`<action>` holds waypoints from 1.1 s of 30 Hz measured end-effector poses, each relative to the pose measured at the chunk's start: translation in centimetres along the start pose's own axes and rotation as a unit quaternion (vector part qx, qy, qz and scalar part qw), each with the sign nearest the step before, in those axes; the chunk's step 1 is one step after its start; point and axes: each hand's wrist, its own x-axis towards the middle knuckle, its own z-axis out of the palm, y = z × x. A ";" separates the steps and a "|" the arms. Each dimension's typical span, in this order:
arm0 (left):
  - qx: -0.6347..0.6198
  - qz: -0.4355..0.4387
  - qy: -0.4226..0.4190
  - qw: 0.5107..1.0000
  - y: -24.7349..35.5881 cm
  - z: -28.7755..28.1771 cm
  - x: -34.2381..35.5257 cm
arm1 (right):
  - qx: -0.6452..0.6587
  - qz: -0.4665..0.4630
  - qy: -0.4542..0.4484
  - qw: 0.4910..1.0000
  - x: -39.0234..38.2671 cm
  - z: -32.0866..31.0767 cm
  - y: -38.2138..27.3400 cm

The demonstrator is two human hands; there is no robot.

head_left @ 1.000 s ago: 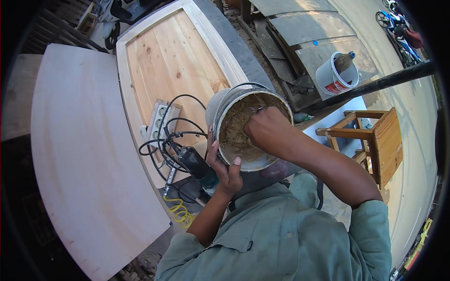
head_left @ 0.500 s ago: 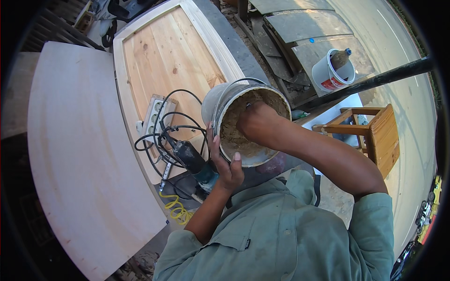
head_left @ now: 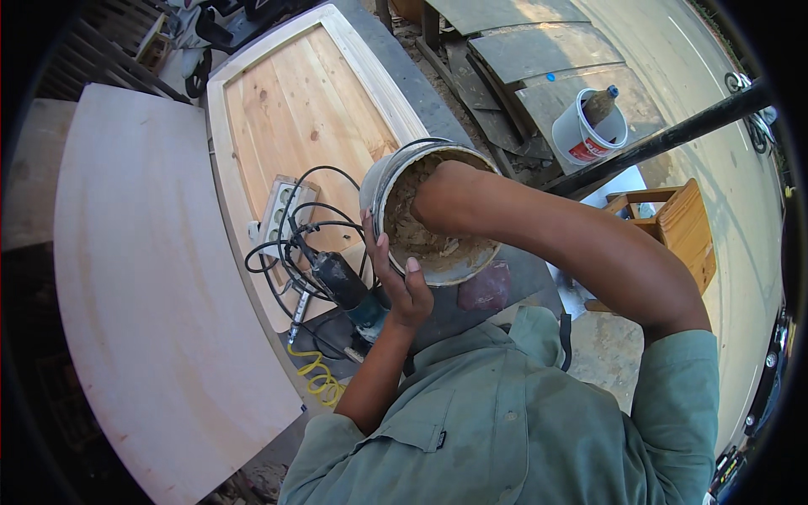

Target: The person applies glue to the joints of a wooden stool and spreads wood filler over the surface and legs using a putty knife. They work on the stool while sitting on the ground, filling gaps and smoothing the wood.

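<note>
A white bucket [head_left: 475, 269], tilted with its mouth toward me, stands on the table's near part. Its inside is caked with brown putty-like paste [head_left: 406, 220]. My left hand [head_left: 404, 282] braces the bucket's near-left rim, with fingers up along the wall and thumb near the mouth. My right hand [head_left: 442, 198] reaches deep inside, against the paste. Its fingers are hidden behind the back of the hand; what they hold cannot be made out. Beside my left hand lies a dark and teal power tool [head_left: 345, 290] with a coiled black cable.
A wooden panel door [head_left: 311, 109] lies beyond, bearing a power strip [head_left: 278, 210]. At left is a pale board [head_left: 160, 286]. A yellow air hose [head_left: 318, 379], a dark red flat piece [head_left: 486, 286], another bucket [head_left: 581, 139], a wooden stool [head_left: 686, 231] and a black pole [head_left: 673, 139] surround me.
My right hand has gone deeper into the bucket and its fist now shows less. The bucket and my left hand have shifted slightly left, uncovering more of the dark red piece.
</note>
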 end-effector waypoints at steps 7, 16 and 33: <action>-0.009 -0.142 0.023 0.990 -0.1 -0.9 2.2 | 0.265 0.074 0.069 0.959 -8.0 -2.4 3.0; 0.009 -0.224 0.070 0.972 -0.5 -1.3 4.8 | 0.600 0.002 0.303 0.741 -21.3 11.8 2.0; -0.135 0.071 -0.245 0.957 15.6 27.0 -4.1 | 0.730 0.392 0.541 0.145 -36.2 45.8 -24.6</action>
